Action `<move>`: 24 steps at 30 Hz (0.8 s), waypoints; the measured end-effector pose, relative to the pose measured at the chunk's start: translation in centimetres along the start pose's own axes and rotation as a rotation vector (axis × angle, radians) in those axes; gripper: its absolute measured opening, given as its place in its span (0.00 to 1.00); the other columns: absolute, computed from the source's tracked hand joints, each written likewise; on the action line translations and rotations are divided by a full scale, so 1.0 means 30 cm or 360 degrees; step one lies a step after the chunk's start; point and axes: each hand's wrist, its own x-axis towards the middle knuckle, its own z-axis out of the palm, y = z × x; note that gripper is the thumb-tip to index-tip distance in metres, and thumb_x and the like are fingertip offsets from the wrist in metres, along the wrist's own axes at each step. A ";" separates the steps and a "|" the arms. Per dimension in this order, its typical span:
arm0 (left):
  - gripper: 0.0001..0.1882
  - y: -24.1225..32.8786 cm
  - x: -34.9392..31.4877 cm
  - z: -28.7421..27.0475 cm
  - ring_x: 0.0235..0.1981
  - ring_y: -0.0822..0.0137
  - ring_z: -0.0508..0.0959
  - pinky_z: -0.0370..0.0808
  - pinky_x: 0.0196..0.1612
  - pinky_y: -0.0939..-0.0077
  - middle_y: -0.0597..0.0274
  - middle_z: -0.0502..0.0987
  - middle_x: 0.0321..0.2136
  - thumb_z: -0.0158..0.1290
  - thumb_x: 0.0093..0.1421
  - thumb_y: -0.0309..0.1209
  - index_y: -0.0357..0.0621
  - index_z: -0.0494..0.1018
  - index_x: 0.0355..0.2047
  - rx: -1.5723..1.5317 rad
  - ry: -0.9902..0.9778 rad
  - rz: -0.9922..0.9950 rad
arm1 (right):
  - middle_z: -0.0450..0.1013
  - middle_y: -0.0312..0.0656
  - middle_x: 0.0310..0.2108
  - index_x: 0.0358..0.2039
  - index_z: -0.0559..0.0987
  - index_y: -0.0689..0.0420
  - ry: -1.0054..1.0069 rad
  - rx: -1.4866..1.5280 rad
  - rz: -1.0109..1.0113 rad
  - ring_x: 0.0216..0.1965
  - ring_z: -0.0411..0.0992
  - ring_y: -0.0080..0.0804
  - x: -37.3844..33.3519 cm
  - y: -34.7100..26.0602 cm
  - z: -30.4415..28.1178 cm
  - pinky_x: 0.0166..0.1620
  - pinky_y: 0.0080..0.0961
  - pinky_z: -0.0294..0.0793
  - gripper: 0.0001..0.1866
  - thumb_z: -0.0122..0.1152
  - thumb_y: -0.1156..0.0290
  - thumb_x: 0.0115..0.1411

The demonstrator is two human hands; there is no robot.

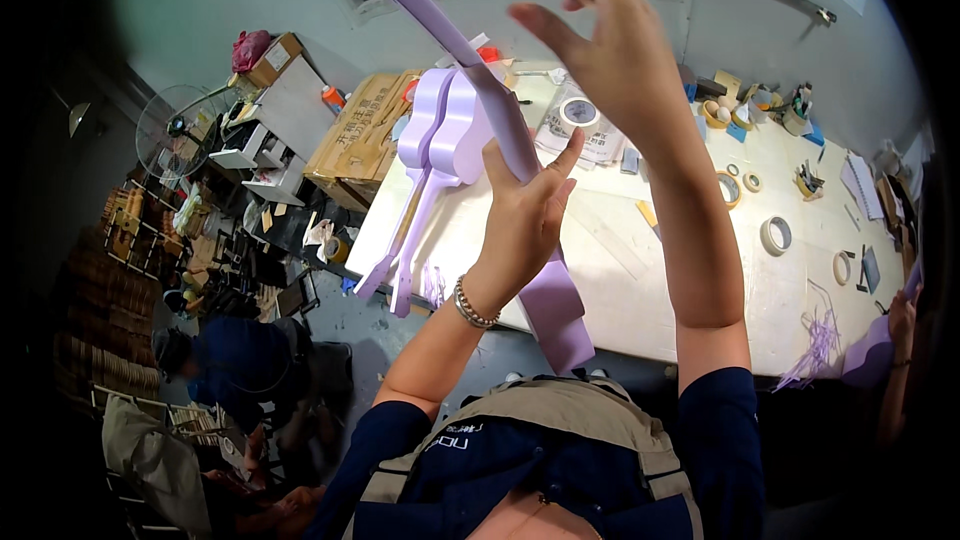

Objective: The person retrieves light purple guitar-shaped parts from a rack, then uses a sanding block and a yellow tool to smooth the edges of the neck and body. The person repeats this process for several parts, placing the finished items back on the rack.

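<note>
My left hand (525,205), with a beaded bracelet at the wrist, is wrapped round a light purple guitar (555,305), which I see nearly edge-on. Its neck slants up to the far left and its body hangs down past the table's front edge. My right hand (610,40) is raised to the right of the neck, somewhat blurred, with a gap between thumb and fingers and nothing visible in it. On the table's left end, two more purple guitar bodies with necks (460,125) lie side by side, necks toward me.
The white worktable (640,310) carries a roll of white tape (578,112), more tape rolls (776,235) and a tangle of purple strips (815,340). Cardboard boxes (365,130) stand left of it. Another person (240,365) sits at lower left; another's hand (903,320) shows at far right.
</note>
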 end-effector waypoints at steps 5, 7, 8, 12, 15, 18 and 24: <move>0.25 -0.016 0.006 -0.001 0.32 0.69 0.62 0.68 0.36 0.79 0.58 0.57 0.43 0.54 0.49 0.15 0.45 0.72 0.48 -0.0061 0.0045 0.0020 | 0.73 0.43 0.29 0.40 0.70 0.61 -0.0221 0.0740 0.0430 0.36 0.73 0.29 -0.141 0.074 -0.050 0.40 0.24 0.69 0.14 0.59 0.74 0.54; 0.24 -0.030 0.002 0.003 0.32 0.70 0.63 0.69 0.35 0.81 0.60 0.58 0.43 0.54 0.50 0.15 0.45 0.71 0.49 -0.0282 0.0101 -0.0048 | 0.75 0.42 0.28 0.43 0.68 0.61 -0.0326 0.0842 0.0490 0.34 0.74 0.25 -0.218 0.084 -0.061 0.40 0.21 0.69 0.16 0.59 0.79 0.53; 0.23 -0.026 0.017 0.002 0.34 0.71 0.64 0.69 0.35 0.83 0.60 0.57 0.44 0.53 0.50 0.13 0.44 0.72 0.47 -0.0178 0.0087 -0.0052 | 0.75 0.42 0.28 0.43 0.68 0.61 -0.0322 0.0915 0.0496 0.34 0.74 0.25 -0.256 0.100 -0.071 0.40 0.21 0.69 0.16 0.59 0.78 0.53; 0.19 -0.048 0.016 -0.021 0.34 0.71 0.60 0.63 0.30 0.83 0.60 0.58 0.42 0.55 0.56 0.37 0.48 0.73 0.47 -0.0340 0.0122 -0.0160 | 0.75 0.37 0.29 0.41 0.68 0.59 -0.0412 0.0880 0.0481 0.35 0.72 0.25 -0.368 0.137 -0.103 0.39 0.24 0.67 0.17 0.61 0.75 0.52; 0.17 -0.044 0.015 -0.030 0.33 0.75 0.60 0.61 0.31 0.84 0.64 0.59 0.40 0.60 0.51 0.35 0.46 0.77 0.42 -0.0465 0.0001 -0.0340 | 0.76 0.38 0.29 0.41 0.69 0.57 -0.0501 0.0846 0.0499 0.35 0.72 0.27 -0.390 0.125 -0.127 0.40 0.24 0.66 0.16 0.62 0.73 0.52; 0.12 -0.042 0.011 -0.006 0.31 0.76 0.60 0.61 0.31 0.84 0.65 0.59 0.39 0.63 0.46 0.30 0.45 0.79 0.34 -0.0736 0.0055 -0.0340 | 0.76 0.39 0.28 0.41 0.69 0.56 -0.0582 0.0722 0.0402 0.35 0.72 0.31 -0.397 0.104 -0.130 0.41 0.25 0.66 0.17 0.63 0.72 0.51; 0.06 -0.010 0.008 -0.017 0.32 0.71 0.61 0.63 0.36 0.77 0.62 0.56 0.43 0.65 0.43 0.27 0.47 0.79 0.22 -0.0520 0.0052 -0.0289 | 0.76 0.34 0.24 0.38 0.73 0.55 -0.0577 0.0229 0.0283 0.28 0.71 0.27 -0.423 0.095 -0.144 0.39 0.24 0.64 0.14 0.61 0.74 0.50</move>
